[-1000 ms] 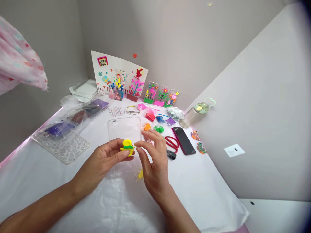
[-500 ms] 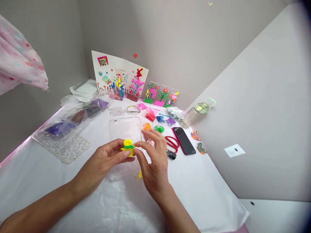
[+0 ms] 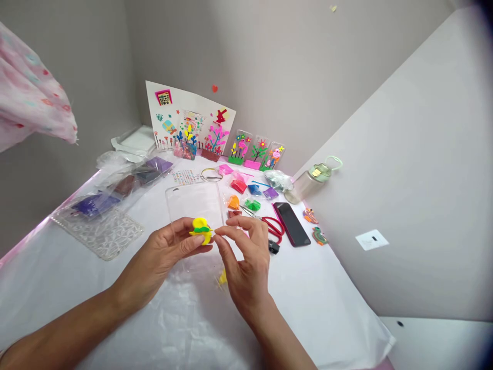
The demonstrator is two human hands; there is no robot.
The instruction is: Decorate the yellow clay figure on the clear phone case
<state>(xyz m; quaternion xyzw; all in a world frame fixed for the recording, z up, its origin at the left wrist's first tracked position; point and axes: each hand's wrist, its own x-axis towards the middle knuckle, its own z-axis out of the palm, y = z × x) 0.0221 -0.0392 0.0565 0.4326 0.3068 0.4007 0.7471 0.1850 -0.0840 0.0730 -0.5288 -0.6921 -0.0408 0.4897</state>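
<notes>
Above the white-covered table (image 3: pixel 327 303), the left hand (image 3: pixel 164 254) is holding the yellow-and-green figure (image 3: pixel 201 231) in a snug thumb-and-finger grip. Just beside it, the right hand (image 3: pixel 249 257) is hovering, its grip narrowing to thumb and forefinger; whether they're pinching anything, I cannot tell! Beyond, a clear case (image 3: pixel 195 199) is lying behind the figure, red-handled scissors (image 3: pixel 280 224) resting to the right.
</notes>
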